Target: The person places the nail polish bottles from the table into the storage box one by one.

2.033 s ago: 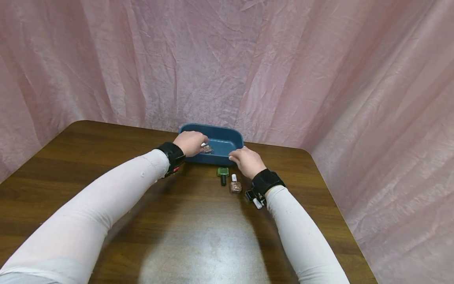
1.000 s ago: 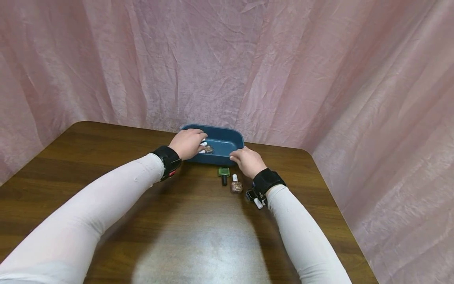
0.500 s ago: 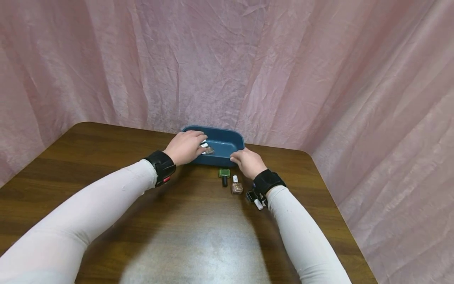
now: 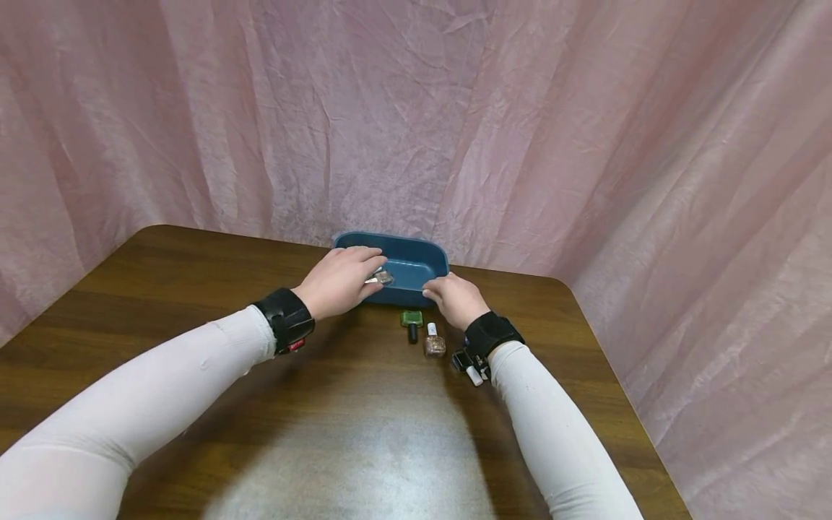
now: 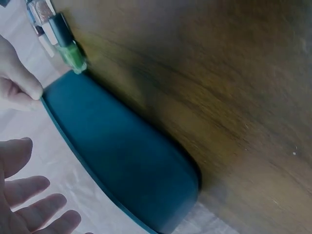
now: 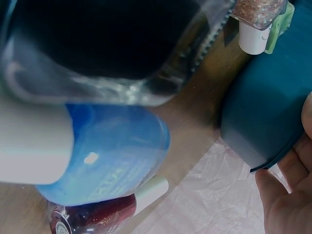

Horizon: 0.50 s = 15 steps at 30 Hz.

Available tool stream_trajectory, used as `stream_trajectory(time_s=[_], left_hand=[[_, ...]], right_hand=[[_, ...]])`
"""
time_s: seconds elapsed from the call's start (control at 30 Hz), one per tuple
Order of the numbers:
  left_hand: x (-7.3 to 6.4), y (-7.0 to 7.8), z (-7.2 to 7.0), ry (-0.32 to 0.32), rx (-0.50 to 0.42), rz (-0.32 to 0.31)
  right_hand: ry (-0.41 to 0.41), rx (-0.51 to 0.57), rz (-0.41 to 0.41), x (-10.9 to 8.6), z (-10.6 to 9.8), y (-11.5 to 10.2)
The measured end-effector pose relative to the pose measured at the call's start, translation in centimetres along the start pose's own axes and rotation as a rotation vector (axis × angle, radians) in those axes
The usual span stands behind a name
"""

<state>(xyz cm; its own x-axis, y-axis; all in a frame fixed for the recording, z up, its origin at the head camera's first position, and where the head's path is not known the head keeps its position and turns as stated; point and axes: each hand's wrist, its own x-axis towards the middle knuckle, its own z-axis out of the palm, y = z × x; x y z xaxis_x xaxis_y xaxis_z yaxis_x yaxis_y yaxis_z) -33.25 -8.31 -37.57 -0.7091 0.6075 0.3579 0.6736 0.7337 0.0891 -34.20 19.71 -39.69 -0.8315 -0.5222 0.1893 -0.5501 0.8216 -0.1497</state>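
My left hand (image 4: 340, 280) hovers over the left end of a blue plastic bin (image 4: 411, 276), fingers spread and holding nothing, as the left wrist view also shows. Just beyond its thumb, a glittery nail polish bottle (image 4: 385, 277) with a white cap lies inside the bin; the hand hides the rest of that end. At the bin's front right corner my right hand (image 4: 457, 297) pinches the rim between thumb and fingers. In front of the bin lie a green nail polish bottle (image 4: 412, 319) with a black cap and a copper-glitter nail polish bottle (image 4: 434, 347) with a white cap.
By the right wrist lies a dark nail polish bottle (image 4: 461, 360). The right wrist view adds a blue bottle (image 6: 117, 151) and a dark red bottle (image 6: 97, 214) close by. A pink curtain (image 4: 390, 108) hangs behind the wooden table (image 4: 351, 404).
The left hand has drawn back from inside the bin toward the front left, its fingers opening away from the bottles there. The right hand stays on the rim.
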Motion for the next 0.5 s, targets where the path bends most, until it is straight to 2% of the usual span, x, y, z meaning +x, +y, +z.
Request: stream_trajectory(time_s=[0.5], left_hand=[[-1.6, 2.4, -0.3, 0.084, 0.03, 0.142]], right_hand=[[0.009, -0.009, 0.005, 0.1, 0.0, 0.0]])
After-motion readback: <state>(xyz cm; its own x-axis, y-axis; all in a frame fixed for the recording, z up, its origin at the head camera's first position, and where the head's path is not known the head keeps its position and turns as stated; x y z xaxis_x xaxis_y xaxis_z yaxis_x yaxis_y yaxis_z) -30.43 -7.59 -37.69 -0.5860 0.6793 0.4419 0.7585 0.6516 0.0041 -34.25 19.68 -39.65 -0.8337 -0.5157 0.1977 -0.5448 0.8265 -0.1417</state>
